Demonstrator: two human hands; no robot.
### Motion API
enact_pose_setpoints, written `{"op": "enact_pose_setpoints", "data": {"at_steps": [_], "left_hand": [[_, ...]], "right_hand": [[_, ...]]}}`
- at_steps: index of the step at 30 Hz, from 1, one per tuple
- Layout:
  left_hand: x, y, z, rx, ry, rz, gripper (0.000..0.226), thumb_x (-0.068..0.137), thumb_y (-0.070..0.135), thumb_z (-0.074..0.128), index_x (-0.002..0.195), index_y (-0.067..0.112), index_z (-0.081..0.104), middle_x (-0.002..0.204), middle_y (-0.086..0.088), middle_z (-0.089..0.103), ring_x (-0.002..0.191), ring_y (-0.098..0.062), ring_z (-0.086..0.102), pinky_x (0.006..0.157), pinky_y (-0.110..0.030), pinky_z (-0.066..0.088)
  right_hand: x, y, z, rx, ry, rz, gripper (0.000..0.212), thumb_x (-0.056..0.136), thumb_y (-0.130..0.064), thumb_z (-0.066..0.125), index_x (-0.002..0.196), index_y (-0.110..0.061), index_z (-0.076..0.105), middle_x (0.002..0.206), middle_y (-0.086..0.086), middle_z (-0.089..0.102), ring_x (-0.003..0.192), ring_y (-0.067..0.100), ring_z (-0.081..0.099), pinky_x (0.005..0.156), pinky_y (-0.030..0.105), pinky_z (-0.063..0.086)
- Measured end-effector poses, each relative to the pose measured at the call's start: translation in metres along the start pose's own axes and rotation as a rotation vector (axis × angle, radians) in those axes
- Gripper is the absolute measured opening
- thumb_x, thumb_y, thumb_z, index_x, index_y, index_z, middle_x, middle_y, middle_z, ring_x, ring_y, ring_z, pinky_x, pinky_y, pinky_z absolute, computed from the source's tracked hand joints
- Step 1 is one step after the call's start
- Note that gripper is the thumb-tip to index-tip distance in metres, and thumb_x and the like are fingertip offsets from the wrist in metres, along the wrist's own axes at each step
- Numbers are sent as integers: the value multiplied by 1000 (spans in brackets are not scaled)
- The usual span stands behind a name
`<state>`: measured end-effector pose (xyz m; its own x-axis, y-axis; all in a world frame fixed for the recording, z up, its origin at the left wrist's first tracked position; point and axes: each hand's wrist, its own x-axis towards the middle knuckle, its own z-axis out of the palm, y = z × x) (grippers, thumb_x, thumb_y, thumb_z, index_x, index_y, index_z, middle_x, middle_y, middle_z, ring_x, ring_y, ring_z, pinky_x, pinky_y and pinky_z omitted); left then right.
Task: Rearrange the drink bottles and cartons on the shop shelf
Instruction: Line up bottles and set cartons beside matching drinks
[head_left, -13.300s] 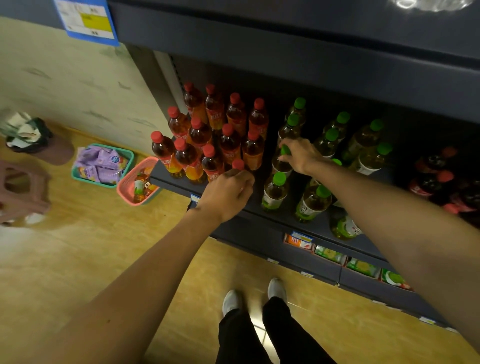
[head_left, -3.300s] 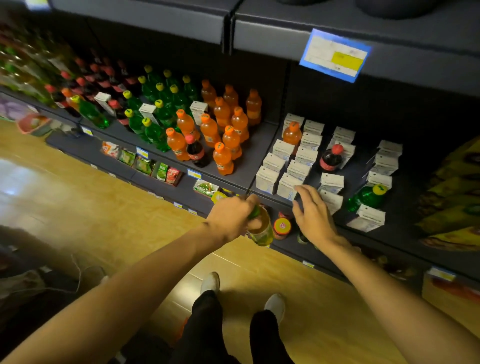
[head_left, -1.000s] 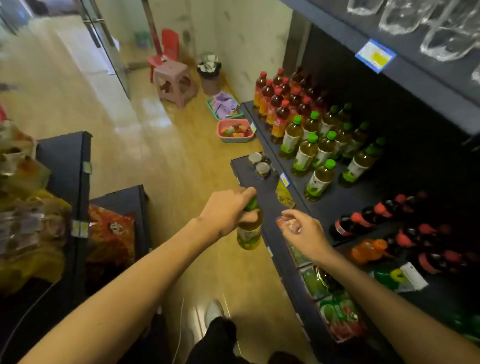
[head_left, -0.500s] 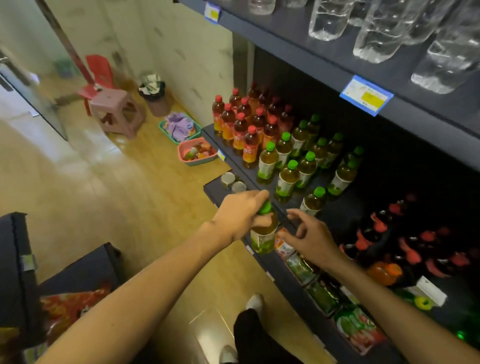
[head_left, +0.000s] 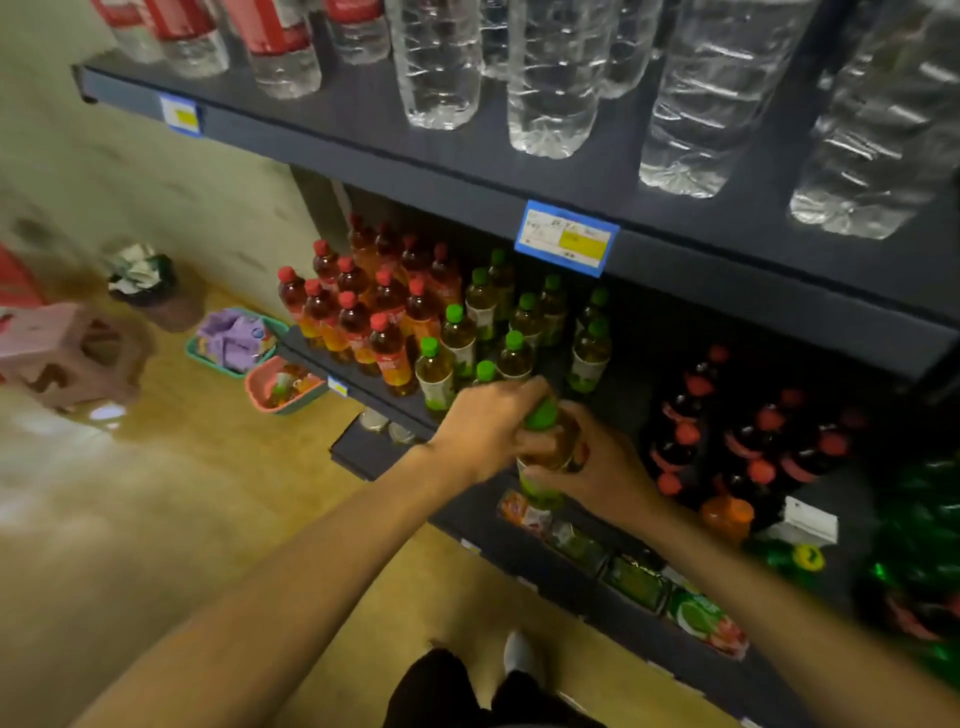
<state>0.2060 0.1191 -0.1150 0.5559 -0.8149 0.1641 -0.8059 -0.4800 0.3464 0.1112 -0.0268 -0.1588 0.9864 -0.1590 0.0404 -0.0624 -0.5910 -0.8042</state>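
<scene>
I hold a green-capped bottle (head_left: 545, 457) of pale yellow drink upright in front of the lower shelf (head_left: 374, 387), near its front edge. My left hand (head_left: 485, 423) grips it from above, fingers curled round the neck just beside the cap. My right hand (head_left: 597, 475) wraps round its body from the right side. Just behind it on the shelf stand more green-capped bottles (head_left: 511, 332), with red-capped bottles (head_left: 358, 306) to their left and dark bottles (head_left: 737, 431) to the right. Big clear water bottles (head_left: 550, 78) stand on the shelf above.
</scene>
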Motion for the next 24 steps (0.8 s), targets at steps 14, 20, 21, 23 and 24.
{"op": "enact_pose_setpoints", "data": {"at_steps": [14, 20, 21, 23, 24], "left_hand": [[39, -26, -5, -247, 34, 55, 48, 92, 45, 53, 131, 23, 40, 81, 4, 62, 70, -13, 61, 62, -40, 54], [18, -54, 6, -253, -30, -29, 43, 92, 45, 53, 127, 20, 46, 84, 5, 61, 73, -12, 58, 64, -34, 49], [16, -57, 8, -252, -25, -43, 42, 92, 45, 52, 126, 20, 48, 86, 3, 62, 75, -14, 59, 65, -34, 49], [12, -63, 13, -258, -17, -65, 38, 93, 43, 52, 123, 20, 50, 87, 1, 63, 78, -17, 60, 68, -36, 50], [11, -65, 16, -261, -15, -78, 36, 94, 42, 51, 122, 19, 51, 87, 1, 63, 78, -18, 61, 68, -37, 50]], "right_hand": [[-2, 15, -58, 31, 513, 267, 45, 67, -23, 82, 105, -22, 60, 86, -20, 63, 80, -3, 62, 69, 5, 46], [27, 25, -77, -47, 552, 267, 43, 70, -21, 80, 108, -13, 62, 91, -8, 64, 87, 8, 62, 69, 3, 41], [34, 28, -77, -67, 537, 266, 42, 70, -23, 80, 107, -13, 62, 93, -6, 65, 89, 10, 62, 73, 8, 41], [52, 38, -73, -88, 485, 286, 48, 69, -30, 81, 109, -15, 61, 100, -5, 66, 93, 9, 61, 79, 18, 44], [61, 46, -70, -96, 461, 296, 53, 68, -34, 81, 113, -17, 59, 105, -5, 65, 97, 9, 61, 82, 22, 46]]}}
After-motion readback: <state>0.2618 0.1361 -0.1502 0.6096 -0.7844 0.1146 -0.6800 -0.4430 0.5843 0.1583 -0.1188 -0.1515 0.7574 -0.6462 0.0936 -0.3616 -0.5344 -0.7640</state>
